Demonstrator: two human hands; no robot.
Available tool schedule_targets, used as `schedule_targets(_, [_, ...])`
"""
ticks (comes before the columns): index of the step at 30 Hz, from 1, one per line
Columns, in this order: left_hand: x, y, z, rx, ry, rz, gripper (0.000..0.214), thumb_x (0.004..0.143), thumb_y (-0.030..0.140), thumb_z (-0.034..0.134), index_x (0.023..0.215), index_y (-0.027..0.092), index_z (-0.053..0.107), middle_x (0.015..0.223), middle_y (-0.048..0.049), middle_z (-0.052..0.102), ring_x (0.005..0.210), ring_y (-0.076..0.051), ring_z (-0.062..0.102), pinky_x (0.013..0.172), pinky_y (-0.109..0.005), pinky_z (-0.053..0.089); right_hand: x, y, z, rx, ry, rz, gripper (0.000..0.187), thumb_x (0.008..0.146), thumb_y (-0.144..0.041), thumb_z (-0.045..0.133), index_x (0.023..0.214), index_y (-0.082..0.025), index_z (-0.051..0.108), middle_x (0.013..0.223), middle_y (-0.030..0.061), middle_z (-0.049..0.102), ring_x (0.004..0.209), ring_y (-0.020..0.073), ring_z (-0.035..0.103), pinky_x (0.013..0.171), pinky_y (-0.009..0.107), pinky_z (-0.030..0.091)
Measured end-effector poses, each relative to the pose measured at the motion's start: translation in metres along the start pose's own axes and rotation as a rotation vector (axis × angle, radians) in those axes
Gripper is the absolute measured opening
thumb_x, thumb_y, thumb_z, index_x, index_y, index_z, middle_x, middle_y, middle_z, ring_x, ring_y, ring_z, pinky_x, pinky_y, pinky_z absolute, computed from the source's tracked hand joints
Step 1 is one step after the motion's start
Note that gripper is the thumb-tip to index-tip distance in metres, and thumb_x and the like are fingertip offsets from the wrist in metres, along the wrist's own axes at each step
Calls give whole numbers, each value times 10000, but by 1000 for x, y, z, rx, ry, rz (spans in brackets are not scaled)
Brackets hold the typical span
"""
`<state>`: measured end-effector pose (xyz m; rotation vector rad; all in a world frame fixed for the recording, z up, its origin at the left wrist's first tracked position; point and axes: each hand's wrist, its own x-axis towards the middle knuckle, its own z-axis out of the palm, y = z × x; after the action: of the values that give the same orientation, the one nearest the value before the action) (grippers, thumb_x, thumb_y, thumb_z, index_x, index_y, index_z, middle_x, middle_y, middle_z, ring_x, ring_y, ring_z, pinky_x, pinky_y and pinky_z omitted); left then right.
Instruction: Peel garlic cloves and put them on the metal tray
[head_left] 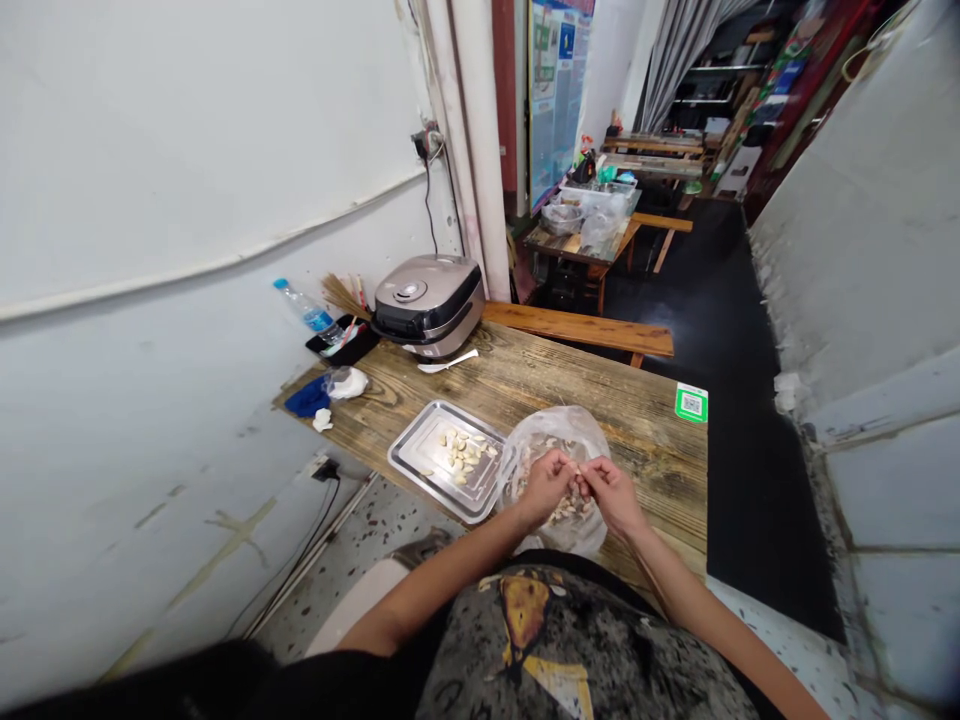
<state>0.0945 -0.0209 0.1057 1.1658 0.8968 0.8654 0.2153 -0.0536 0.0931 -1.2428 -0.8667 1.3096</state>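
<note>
Over an open clear plastic bag (pixel 592 425), my left hand (pixel 549 482) and my right hand (pixel 611 492) meet fingertip to fingertip. Both are closed in a pinch on a small pale garlic clove (pixel 576 470), mostly covered by the fingers. Inside the bag lie many unpeeled garlic cloves (pixel 566 508) and bits of skin. Just left of the bag, touching its side, is a shallow metal tray (pixel 412 440). Several peeled, cream-coloured cloves (pixel 461 455) are spread over the tray's middle and right part.
A rice cooker (pixel 431 300) stands at the wooden table's (pixel 525 375) back, with a white-handled knife (pixel 448 362) before it. Left are a black bin (pixel 349 345), a water bottle (pixel 307 310) and a blue cloth (pixel 306 398). A green QR card (pixel 691 403) lies far right.
</note>
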Motion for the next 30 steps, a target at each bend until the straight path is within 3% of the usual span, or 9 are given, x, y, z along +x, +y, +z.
schedule_targets(5, [0, 6, 7, -53, 79, -118, 244, 735, 376, 518, 653, 160, 437, 500, 55, 405, 427, -50, 350, 432, -185, 286, -9, -8, -3, -460, 30, -334, 193, 771, -400, 562, 760, -219, 630, 684, 31, 615, 643, 161, 543, 650, 283, 443])
schedule_targets(9, [-4, 8, 6, -105, 29, -176, 273, 730, 404, 527, 657, 157, 436, 477, 76, 343, 397, -37, 277, 414, -178, 229, -14, -8, -10, -583, -73, -507, 154, 781, -351, 558, 827, -233, 647, 823, 49, 647, 801, 191, 575, 790, 332, 445])
schedule_targets(13, [-8, 10, 3, -27, 33, -7, 227, 766, 362, 496, 682, 156, 451, 536, 45, 429, 480, -68, 390, 487, -195, 318, -13, 0, -12, -423, -44, -367, 337, 781, -342, 565, 1094, -222, 537, 892, 44, 646, 765, 169, 605, 723, 309, 482])
schedule_targets(15, [-7, 9, 1, 70, 50, 59, 205, 780, 340, 482, 693, 155, 465, 573, 30, 458, 533, -86, 428, 531, -207, 347, -12, 2, -11, -341, -54, -277, 373, 784, -370, 554, 1116, -206, 509, 856, 41, 646, 716, 161, 608, 649, 279, 489])
schedule_targets(17, [-6, 7, 0, 174, 69, 96, 201, 791, 330, 468, 696, 154, 477, 594, 22, 466, 559, -94, 434, 547, -213, 352, -13, 0, -9, -400, -80, -241, 319, 802, -401, 513, 1040, -192, 546, 782, 30, 638, 652, 151, 590, 587, 253, 468])
schedule_targets(21, [-5, 6, -2, 295, 63, 157, 189, 803, 310, 453, 701, 152, 479, 618, 19, 472, 585, -99, 438, 560, -213, 350, -16, -9, -6, -753, -74, -316, 277, 850, -418, 404, 924, -204, 564, 686, 2, 590, 600, 140, 536, 573, 239, 405])
schedule_targets(24, [-6, 6, -2, 328, 65, 183, 189, 804, 303, 456, 695, 151, 483, 621, 18, 476, 595, -100, 438, 576, -216, 355, -17, -12, -6, -885, -88, -333, 281, 869, -409, 351, 805, -210, 539, 622, -16, 538, 568, 134, 499, 560, 233, 366])
schedule_targets(27, [-6, 3, -3, 294, 61, 166, 199, 802, 313, 464, 689, 150, 486, 604, 20, 478, 583, -100, 440, 571, -217, 360, -13, -7, -3, -798, -61, -276, 355, 872, -429, 314, 652, -205, 480, 555, -24, 484, 529, 127, 460, 529, 229, 347])
schedule_targets(30, [-4, -4, -5, 189, -11, 135, 188, 790, 321, 490, 713, 149, 485, 601, 18, 508, 568, -100, 479, 568, -219, 382, -3, 3, 0, -557, 11, -136, 397, 849, -480, 313, 587, -205, 429, 485, -33, 445, 452, 116, 408, 453, 223, 323])
